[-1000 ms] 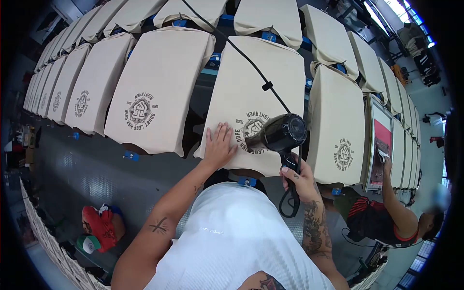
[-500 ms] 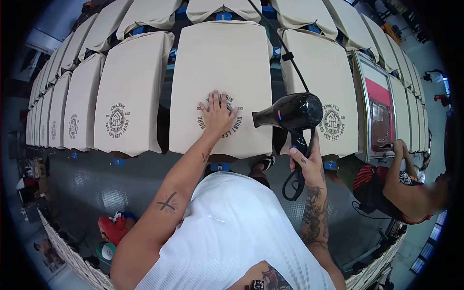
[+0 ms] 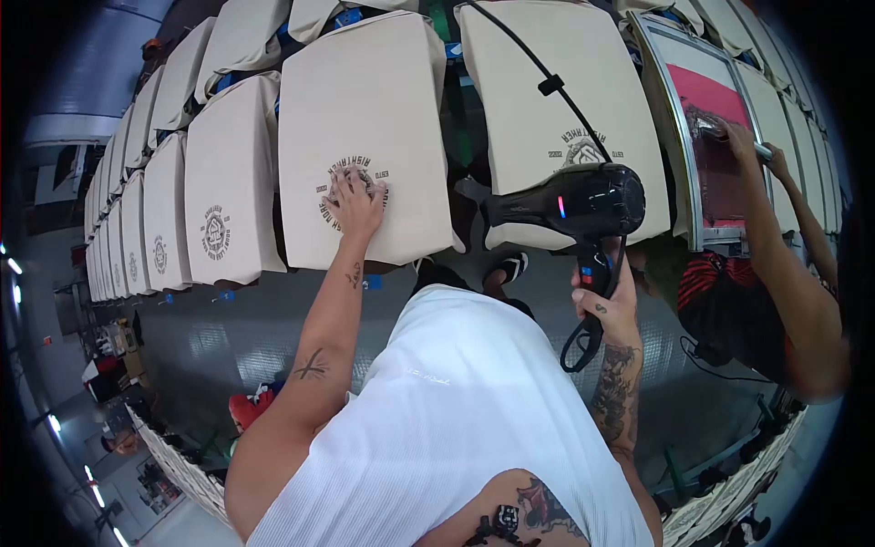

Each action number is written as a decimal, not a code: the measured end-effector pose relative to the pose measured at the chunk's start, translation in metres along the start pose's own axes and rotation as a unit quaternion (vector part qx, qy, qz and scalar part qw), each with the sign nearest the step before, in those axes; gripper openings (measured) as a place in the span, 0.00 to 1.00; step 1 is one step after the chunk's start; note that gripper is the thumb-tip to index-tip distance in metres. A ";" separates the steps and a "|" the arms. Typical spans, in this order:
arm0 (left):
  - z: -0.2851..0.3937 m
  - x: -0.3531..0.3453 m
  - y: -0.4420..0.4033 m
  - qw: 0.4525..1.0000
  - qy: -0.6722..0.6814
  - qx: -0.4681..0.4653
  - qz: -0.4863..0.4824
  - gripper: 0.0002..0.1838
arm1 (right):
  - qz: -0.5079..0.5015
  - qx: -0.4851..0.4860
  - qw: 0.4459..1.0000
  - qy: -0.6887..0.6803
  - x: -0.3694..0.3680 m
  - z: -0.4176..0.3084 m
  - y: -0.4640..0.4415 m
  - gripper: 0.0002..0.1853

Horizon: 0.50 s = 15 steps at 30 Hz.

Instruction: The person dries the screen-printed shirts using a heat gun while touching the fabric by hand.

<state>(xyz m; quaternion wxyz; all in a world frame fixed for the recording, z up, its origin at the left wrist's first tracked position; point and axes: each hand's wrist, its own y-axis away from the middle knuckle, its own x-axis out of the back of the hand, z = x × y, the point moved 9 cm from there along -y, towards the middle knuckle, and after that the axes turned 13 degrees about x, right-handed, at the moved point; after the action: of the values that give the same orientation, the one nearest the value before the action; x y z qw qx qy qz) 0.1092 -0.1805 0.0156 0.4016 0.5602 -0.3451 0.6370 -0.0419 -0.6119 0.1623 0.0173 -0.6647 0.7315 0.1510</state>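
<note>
Everything here is pointing to a screen-printing workshop: long rows of cream cloths (image 3: 360, 91) are stretching across the upper half of the frame over flat boards, and several are bearing the same dark round emblem (image 3: 216, 231). At the upper right, a framed screen (image 3: 706, 96) is showing pink-red and dark patches, with another person (image 3: 738, 310) reaching over it. A black hair dryer (image 3: 565, 202) is hovering right of centre, while tube lights (image 3: 54, 423) are glowing at the lower left.

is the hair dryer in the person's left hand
No, the right hand grips the hair dryer, while the left hand lies on printed fabric.
</note>
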 end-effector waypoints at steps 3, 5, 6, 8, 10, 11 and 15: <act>-0.003 -0.006 0.001 1.000 -0.009 -0.005 0.019 0.42 | -0.022 0.003 1.000 0.000 0.005 0.000 0.004 0.50; -0.003 -0.007 0.002 1.000 -0.004 -0.012 0.013 0.43 | -0.026 0.007 0.999 -0.024 0.006 0.002 0.005 0.52; -0.004 -0.008 0.001 1.000 -0.003 -0.009 0.014 0.43 | -0.030 0.009 0.999 -0.024 0.005 0.007 0.005 0.53; -0.009 -0.003 -0.001 1.000 0.017 0.000 0.022 0.42 | -0.038 0.021 0.998 -0.035 -0.002 0.009 0.003 0.53; -0.014 0.007 0.002 0.999 0.039 0.013 -0.001 0.42 | -0.034 0.028 0.998 -0.044 -0.013 0.005 0.004 0.52; -0.018 0.010 0.003 0.999 0.041 0.012 -0.002 0.42 | -0.032 0.022 0.999 -0.015 -0.019 0.003 0.002 0.50; -0.058 0.011 -0.002 0.998 0.054 0.039 -0.009 0.39 | -0.059 0.011 0.998 0.008 -0.059 0.007 -0.015 0.47</act>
<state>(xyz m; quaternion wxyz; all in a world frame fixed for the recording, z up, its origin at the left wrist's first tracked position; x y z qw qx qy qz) 0.0849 -0.1270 0.0186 0.4032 0.5436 -0.2924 0.6756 -0.0219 -0.5543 0.1664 0.0276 -0.7075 0.6930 0.1359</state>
